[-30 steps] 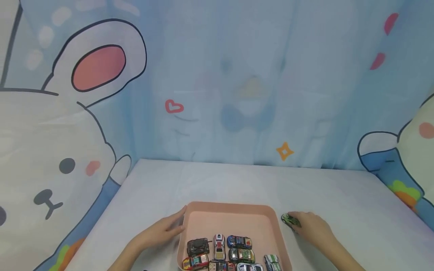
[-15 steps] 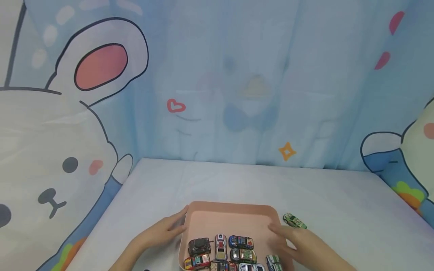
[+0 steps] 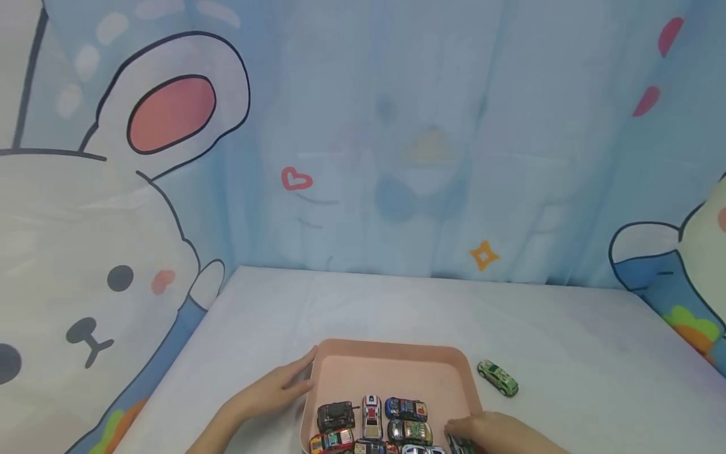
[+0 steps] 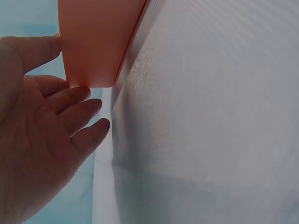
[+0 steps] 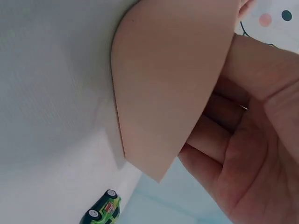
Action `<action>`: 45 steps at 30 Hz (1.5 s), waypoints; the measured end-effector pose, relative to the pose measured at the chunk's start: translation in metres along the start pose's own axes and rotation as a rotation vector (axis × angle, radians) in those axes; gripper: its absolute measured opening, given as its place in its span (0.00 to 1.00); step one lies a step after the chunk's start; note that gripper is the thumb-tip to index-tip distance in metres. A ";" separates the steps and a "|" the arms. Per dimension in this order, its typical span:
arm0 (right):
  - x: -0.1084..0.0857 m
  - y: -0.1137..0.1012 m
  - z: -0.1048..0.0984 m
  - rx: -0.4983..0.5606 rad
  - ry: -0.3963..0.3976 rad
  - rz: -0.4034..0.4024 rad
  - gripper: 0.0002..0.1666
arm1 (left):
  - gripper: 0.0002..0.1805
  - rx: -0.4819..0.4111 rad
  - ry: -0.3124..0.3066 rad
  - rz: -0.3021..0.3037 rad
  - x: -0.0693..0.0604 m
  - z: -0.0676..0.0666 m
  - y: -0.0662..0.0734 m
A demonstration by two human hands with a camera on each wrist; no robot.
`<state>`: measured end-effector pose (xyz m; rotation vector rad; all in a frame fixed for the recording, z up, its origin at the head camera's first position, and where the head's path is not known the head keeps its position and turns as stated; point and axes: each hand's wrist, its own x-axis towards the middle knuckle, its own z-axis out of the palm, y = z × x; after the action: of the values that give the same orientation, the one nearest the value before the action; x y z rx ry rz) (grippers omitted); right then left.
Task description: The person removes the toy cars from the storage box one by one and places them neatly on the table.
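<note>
A shallow pink tray [image 3: 391, 350] stands on the white table with several toy cars inside, among them a red-striped white car [image 3: 372, 417] and a blue car [image 3: 406, 408]. My left hand [image 3: 272, 391] rests against the tray's left side, fingers fairly straight; the left wrist view shows its fingertips at the tray's outer corner. Over the right rim reaches my right hand [image 3: 493, 430], its fingers on a green-and-white toy car [image 3: 460, 445] in the tray's lower right. That car is mostly covered, and the tray wall hides the fingertips in the right wrist view.
A green toy car [image 3: 498, 378] lies on the table outside the tray, right of its far corner. Inside, a dark tank-like toy [image 3: 336, 416] sits at the left. A cartoon-printed blue curtain [image 3: 363, 189] hangs behind the table.
My right hand has let go of the green car on the table and moved left and nearer, over the rim to the car inside the tray. The left hand stays at the rim.
</note>
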<state>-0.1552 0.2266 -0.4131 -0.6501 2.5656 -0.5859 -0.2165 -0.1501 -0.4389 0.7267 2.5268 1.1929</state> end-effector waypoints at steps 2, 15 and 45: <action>0.001 -0.001 0.003 0.023 0.009 0.049 0.19 | 0.34 -0.013 0.000 0.005 -0.001 0.000 0.001; 0.002 0.004 0.001 -0.028 -0.011 -0.071 0.18 | 0.34 -0.046 -0.018 0.050 -0.002 0.002 -0.001; -0.002 -0.003 -0.010 0.049 0.028 -0.047 0.21 | 0.34 -0.047 -0.020 0.041 -0.001 0.002 0.002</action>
<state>-0.1575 0.2285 -0.4025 -0.6920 2.5595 -0.6752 -0.2138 -0.1485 -0.4384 0.7787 2.4701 1.2472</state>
